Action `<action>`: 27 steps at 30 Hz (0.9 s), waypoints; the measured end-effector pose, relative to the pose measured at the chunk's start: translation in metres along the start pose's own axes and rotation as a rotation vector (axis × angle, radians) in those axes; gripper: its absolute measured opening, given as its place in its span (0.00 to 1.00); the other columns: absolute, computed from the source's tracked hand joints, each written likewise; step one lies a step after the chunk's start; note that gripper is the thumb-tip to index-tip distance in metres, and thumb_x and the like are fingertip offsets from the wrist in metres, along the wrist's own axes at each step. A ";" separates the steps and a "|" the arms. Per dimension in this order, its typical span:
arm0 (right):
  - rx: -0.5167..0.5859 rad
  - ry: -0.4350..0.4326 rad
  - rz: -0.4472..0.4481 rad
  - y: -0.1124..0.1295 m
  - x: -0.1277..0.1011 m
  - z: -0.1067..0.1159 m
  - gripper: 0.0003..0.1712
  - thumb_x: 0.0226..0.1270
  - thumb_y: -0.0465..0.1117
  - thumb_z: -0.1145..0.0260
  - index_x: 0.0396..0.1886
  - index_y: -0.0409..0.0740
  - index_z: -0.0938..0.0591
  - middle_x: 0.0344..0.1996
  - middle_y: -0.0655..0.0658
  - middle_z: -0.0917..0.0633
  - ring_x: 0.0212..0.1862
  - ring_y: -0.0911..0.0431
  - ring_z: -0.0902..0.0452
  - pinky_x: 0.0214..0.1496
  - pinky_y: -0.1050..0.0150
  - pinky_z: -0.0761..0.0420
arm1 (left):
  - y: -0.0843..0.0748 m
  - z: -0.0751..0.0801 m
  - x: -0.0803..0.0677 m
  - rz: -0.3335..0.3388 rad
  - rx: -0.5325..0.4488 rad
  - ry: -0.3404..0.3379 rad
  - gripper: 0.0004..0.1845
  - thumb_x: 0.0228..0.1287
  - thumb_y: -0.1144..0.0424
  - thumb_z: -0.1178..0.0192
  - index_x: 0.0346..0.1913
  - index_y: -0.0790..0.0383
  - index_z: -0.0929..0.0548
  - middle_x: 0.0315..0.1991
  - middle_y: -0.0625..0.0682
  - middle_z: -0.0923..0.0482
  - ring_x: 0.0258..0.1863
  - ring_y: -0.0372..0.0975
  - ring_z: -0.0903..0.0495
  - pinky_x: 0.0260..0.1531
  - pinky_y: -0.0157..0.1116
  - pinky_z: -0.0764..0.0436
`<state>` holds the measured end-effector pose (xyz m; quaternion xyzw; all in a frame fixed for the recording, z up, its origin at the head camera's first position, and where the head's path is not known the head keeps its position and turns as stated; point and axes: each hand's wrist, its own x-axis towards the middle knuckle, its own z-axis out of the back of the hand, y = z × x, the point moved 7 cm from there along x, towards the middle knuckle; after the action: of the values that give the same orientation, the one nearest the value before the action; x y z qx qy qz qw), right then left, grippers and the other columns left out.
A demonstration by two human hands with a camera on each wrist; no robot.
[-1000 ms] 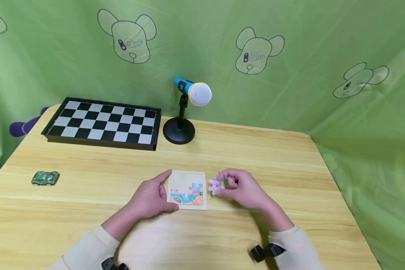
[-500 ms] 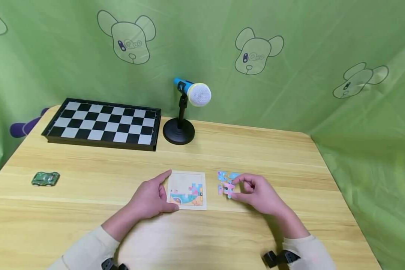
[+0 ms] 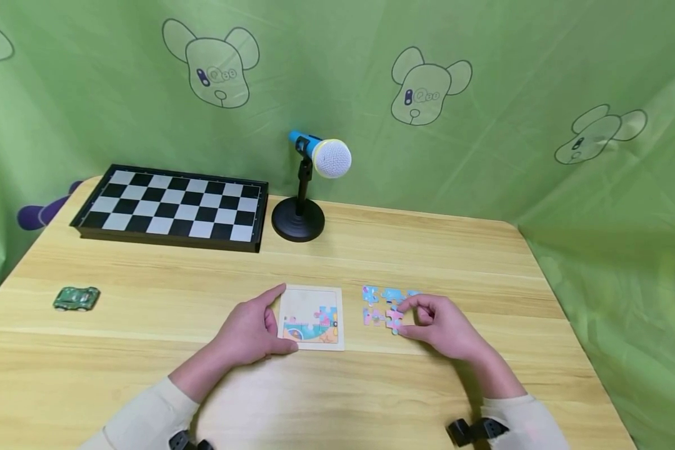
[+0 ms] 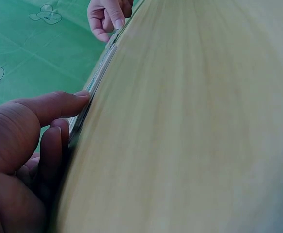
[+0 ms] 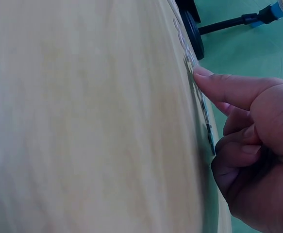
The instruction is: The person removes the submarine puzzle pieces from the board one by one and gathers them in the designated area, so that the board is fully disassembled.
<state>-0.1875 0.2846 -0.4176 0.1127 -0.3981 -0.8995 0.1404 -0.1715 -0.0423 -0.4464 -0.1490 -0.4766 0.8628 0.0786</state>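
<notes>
A square jigsaw puzzle tray (image 3: 310, 300) lies on the table, its lower part filled with a picture in blue, teal and orange. My left hand (image 3: 253, 325) holds it by the left side, index finger at the top corner and thumb at the bottom edge. To the right of the tray, my right hand (image 3: 441, 325) pinches a pink and blue puzzle piece (image 3: 394, 319) between thumb and index finger, low over the tabletop. Loose pieces lie around it: a pink one (image 3: 374, 317) to its left, and blue ones (image 3: 392, 295) behind. Part of the loose group is hidden by the right hand.
At the back left is a folded black-and-white chessboard (image 3: 171, 206). A toy microphone (image 3: 329, 157) on a round black stand (image 3: 298, 219) stands behind the tray. A small green toy car (image 3: 76, 299) sits at the left. Green cloth (image 3: 337, 75) hangs behind the table.
My right hand has moved right, away from the tray, with the pink and blue puzzle piece, uncovering loose pieces. The left hand and the tray have stayed in place.
</notes>
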 end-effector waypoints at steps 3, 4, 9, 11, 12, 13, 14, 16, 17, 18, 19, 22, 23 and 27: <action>-0.006 0.005 -0.008 -0.003 0.001 0.001 0.16 0.57 0.39 0.22 0.44 0.45 0.15 0.18 0.55 0.40 0.22 0.62 0.44 0.44 0.62 0.31 | 0.000 0.000 0.000 -0.002 0.002 -0.001 0.59 0.38 0.59 0.16 0.76 0.62 0.38 0.19 0.49 0.26 0.17 0.41 0.25 0.24 0.39 0.27; -0.010 0.006 -0.012 -0.005 0.001 0.001 0.16 0.57 0.39 0.22 0.44 0.45 0.15 0.17 0.55 0.40 0.22 0.62 0.44 0.44 0.61 0.31 | 0.000 0.000 0.000 -0.002 0.003 0.000 0.59 0.38 0.59 0.16 0.76 0.62 0.38 0.19 0.48 0.26 0.17 0.41 0.26 0.24 0.39 0.27; -0.027 0.013 -0.023 -0.008 0.002 0.001 0.16 0.58 0.40 0.22 0.45 0.45 0.16 0.17 0.55 0.40 0.22 0.62 0.44 0.43 0.61 0.32 | 0.000 0.000 0.000 0.001 0.004 0.005 0.59 0.38 0.59 0.16 0.76 0.62 0.38 0.19 0.48 0.25 0.17 0.41 0.25 0.24 0.39 0.27; -0.029 0.014 -0.026 -0.008 0.002 0.001 0.15 0.58 0.39 0.22 0.44 0.45 0.15 0.17 0.55 0.40 0.22 0.62 0.45 0.43 0.60 0.32 | 0.000 0.000 0.000 0.003 -0.001 0.004 0.59 0.38 0.59 0.16 0.76 0.62 0.38 0.19 0.49 0.25 0.17 0.41 0.26 0.24 0.39 0.27; -0.028 0.013 -0.030 -0.008 0.002 0.001 0.15 0.58 0.39 0.22 0.44 0.45 0.15 0.17 0.55 0.40 0.22 0.62 0.45 0.43 0.60 0.32 | 0.001 0.000 0.000 0.004 -0.003 0.003 0.59 0.38 0.59 0.16 0.76 0.62 0.38 0.19 0.49 0.26 0.17 0.41 0.26 0.24 0.39 0.27; -0.026 0.013 -0.031 -0.008 0.002 0.001 0.15 0.58 0.39 0.22 0.44 0.44 0.15 0.17 0.55 0.40 0.22 0.62 0.45 0.43 0.60 0.32 | 0.001 0.000 0.000 0.004 -0.004 0.002 0.59 0.39 0.59 0.16 0.76 0.62 0.38 0.19 0.49 0.26 0.17 0.41 0.26 0.24 0.39 0.27; -0.024 0.013 -0.035 -0.008 0.002 0.001 0.15 0.58 0.39 0.22 0.44 0.44 0.15 0.18 0.55 0.41 0.22 0.61 0.45 0.43 0.60 0.32 | 0.001 0.000 0.000 0.005 -0.007 0.002 0.59 0.39 0.59 0.16 0.76 0.62 0.38 0.19 0.49 0.26 0.17 0.41 0.26 0.24 0.39 0.27; -0.016 0.009 -0.039 -0.007 0.002 0.002 0.16 0.58 0.39 0.22 0.45 0.44 0.15 0.18 0.54 0.41 0.22 0.61 0.45 0.43 0.60 0.32 | 0.001 0.000 0.000 0.007 -0.010 0.003 0.59 0.39 0.60 0.16 0.76 0.62 0.38 0.19 0.49 0.26 0.17 0.42 0.25 0.24 0.39 0.27; -0.010 0.003 -0.044 -0.007 0.001 0.002 0.16 0.57 0.39 0.22 0.45 0.44 0.15 0.18 0.54 0.41 0.22 0.61 0.45 0.43 0.60 0.33 | 0.001 0.000 0.000 0.007 -0.011 0.005 0.59 0.39 0.60 0.16 0.76 0.62 0.38 0.19 0.49 0.25 0.17 0.42 0.25 0.23 0.39 0.27; -0.006 -0.004 -0.046 -0.007 0.001 0.003 0.17 0.57 0.40 0.21 0.45 0.44 0.15 0.18 0.54 0.41 0.22 0.61 0.45 0.42 0.61 0.33 | 0.001 0.000 0.000 0.006 -0.014 0.005 0.59 0.39 0.60 0.16 0.76 0.62 0.38 0.19 0.49 0.25 0.17 0.42 0.25 0.23 0.39 0.27; 0.000 -0.011 -0.047 -0.006 0.002 0.003 0.17 0.56 0.40 0.21 0.45 0.44 0.15 0.18 0.54 0.40 0.22 0.61 0.45 0.41 0.61 0.33 | 0.001 0.000 0.000 0.006 -0.015 0.008 0.59 0.39 0.60 0.16 0.76 0.62 0.38 0.19 0.49 0.25 0.17 0.42 0.25 0.23 0.39 0.27; 0.016 -0.020 -0.027 -0.001 0.005 0.000 0.19 0.54 0.41 0.20 0.45 0.45 0.14 0.18 0.53 0.40 0.22 0.61 0.45 0.38 0.63 0.33 | 0.001 0.000 0.000 0.004 -0.019 0.008 0.59 0.39 0.60 0.16 0.76 0.62 0.39 0.19 0.49 0.25 0.17 0.42 0.25 0.23 0.38 0.27; 0.021 -0.019 -0.022 0.001 0.007 -0.002 0.19 0.54 0.41 0.19 0.45 0.46 0.14 0.18 0.53 0.40 0.22 0.61 0.45 0.36 0.63 0.33 | 0.001 0.000 0.000 0.005 -0.019 0.009 0.59 0.39 0.60 0.16 0.76 0.62 0.39 0.19 0.49 0.25 0.17 0.42 0.25 0.23 0.38 0.27; 0.058 0.009 0.006 0.016 0.017 -0.016 0.20 0.54 0.40 0.19 0.47 0.47 0.14 0.17 0.52 0.41 0.22 0.60 0.45 0.33 0.64 0.34 | 0.002 -0.001 0.001 0.006 -0.012 0.008 0.59 0.39 0.60 0.16 0.76 0.61 0.39 0.19 0.49 0.25 0.17 0.42 0.25 0.23 0.38 0.27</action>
<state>-0.1955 0.2579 -0.4175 0.1197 -0.4236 -0.8867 0.1415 -0.1718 -0.0424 -0.4484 -0.1544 -0.4811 0.8595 0.0771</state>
